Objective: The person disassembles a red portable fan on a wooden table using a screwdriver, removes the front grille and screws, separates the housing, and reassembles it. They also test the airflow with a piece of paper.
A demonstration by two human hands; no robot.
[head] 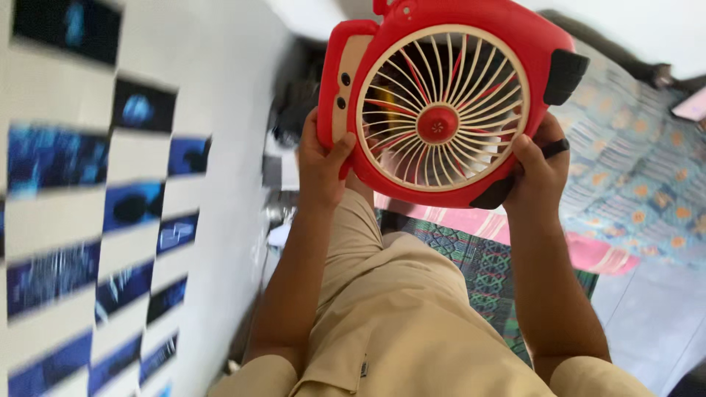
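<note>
While the person sits with their legs in tan trousers point(390, 309) stretched out in front, both hands hold up a small red fan point(441, 103). The fan is lifted in the air, above the knees and close to the camera. It does not rest on anything.

The left hand point(321, 165) grips the left edge of the fan. Its thumb presses on the front, just beside the cream side panel point(347, 88) with two dark round dots. Its fingers wrap behind, so I cannot see them. The right hand point(535, 165) grips the lower right edge. Its thumb lies on the front rim, next to a black pad point(491, 194), and there is a dark ring point(555, 148) on one finger. Both hands are closed around the fan, one on each side.

The front of the fan faces the camera. It has a round cream grille point(441, 109) with thin bars, and a red button-like hub point(437, 123) in the middle. Red blades show behind the bars. I cannot tell if they are spinning. Another black pad point(565, 76) sits on the upper right corner.

So far, the fan is picked up and held so its front can be looked at. No finger is on a switch that I can see, and nothing is opened or taken apart.

Under the legs lies a patterned green mat point(485, 268) and a pink cloth point(588, 250). A blue flowery blanket point(632, 147) is on the right. On the left are white and blue tiles point(110, 220), blurry.
</note>
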